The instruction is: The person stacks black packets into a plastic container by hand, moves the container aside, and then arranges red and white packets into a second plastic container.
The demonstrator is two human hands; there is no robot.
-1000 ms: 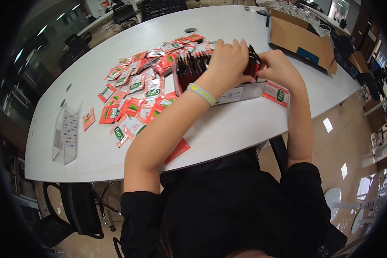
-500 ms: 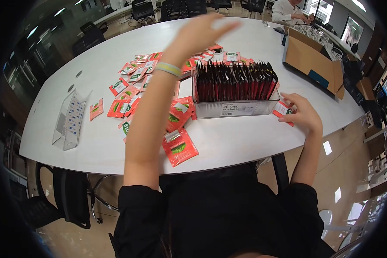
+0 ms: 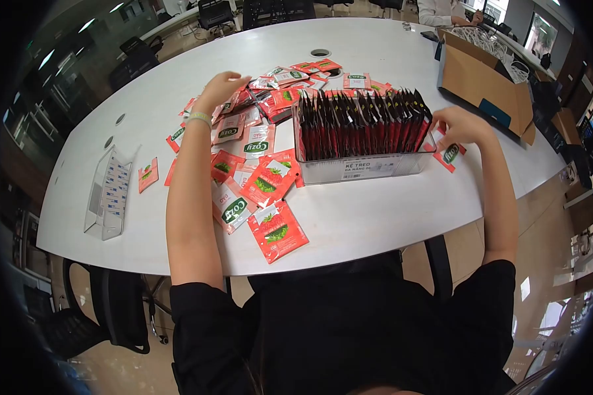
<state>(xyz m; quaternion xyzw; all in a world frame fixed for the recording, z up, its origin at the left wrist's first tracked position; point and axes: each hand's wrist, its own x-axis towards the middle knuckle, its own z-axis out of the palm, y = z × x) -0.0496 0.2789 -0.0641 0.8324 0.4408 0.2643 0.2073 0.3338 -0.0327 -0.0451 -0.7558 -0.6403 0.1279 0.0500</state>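
My left hand point(image 3: 220, 89), with a band on the wrist, is over the far left part of a loose pile of red and pink Cozy tea sachets point(image 3: 257, 142). Its fingers stretch to the right, and I see nothing held in them. At the right end of a clear plastic bin point(image 3: 389, 166), my right hand point(image 3: 466, 128) has its fingers bent and apart, close to the bin's edge. Beneath that hand lies a red sachet point(image 3: 450, 155) on the table. Dark-edged red sachets point(image 3: 362, 125) stand upright in a tight row inside the bin.
A clear plastic holder point(image 3: 109, 197) lies at the left of the white table point(image 3: 349, 227), with a single sachet point(image 3: 148, 175) beside it. An open cardboard box point(image 3: 484, 82) with white cords stands at the back right. Another person point(image 3: 441, 13) sits beyond it.
My left hand has come down from above the far side of the pile, moving left and nearer to me. My right hand has shifted slightly away from me, up beside the bin's end.
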